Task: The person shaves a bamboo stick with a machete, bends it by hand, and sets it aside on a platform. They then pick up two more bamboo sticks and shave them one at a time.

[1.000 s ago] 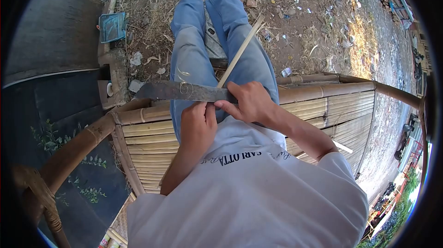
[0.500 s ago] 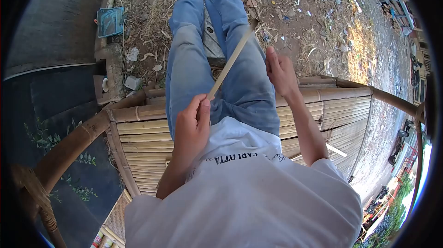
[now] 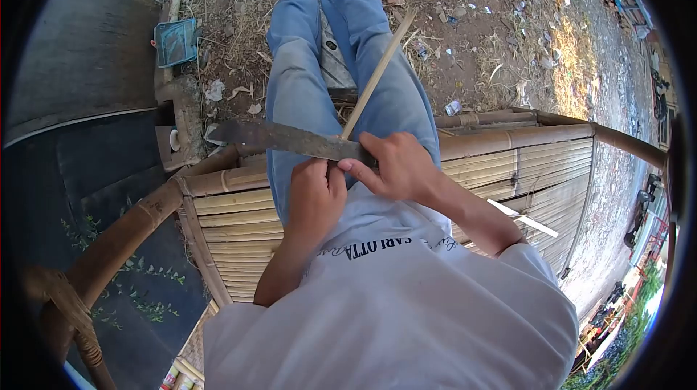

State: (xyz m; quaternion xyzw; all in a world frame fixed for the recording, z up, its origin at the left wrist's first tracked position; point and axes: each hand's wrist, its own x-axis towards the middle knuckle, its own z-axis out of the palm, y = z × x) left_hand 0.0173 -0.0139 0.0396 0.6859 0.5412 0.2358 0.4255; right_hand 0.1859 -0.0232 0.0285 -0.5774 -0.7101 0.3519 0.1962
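My left hand [image 3: 316, 190] is closed around the near end of a narrow bamboo strip [image 3: 379, 74], which slants up and away over the right thigh. In my right hand [image 3: 398, 166] is a broad, dark-bladed knife [image 3: 290, 140]; its handle is mostly hidden by the fingers. The blade points left, lying across the strip just beyond my left hand. Both hands are close together above the lap, and my right thumb is beside the left fingers. Whether the edge bites into the strip cannot be made out.
I sit on a bamboo-slat bench [image 3: 239, 219] with a bamboo pole rail [image 3: 149, 208] at the left. A pale strip [image 3: 526, 219] lies on the slats at right. A blue crate [image 3: 176, 43] stands on the littered ground [image 3: 472, 49] near the wall.
My right hand has come in from the right to meet the left, and the knife blade, hardly visible before, now lies across the strip. My left hand still grips the strip.
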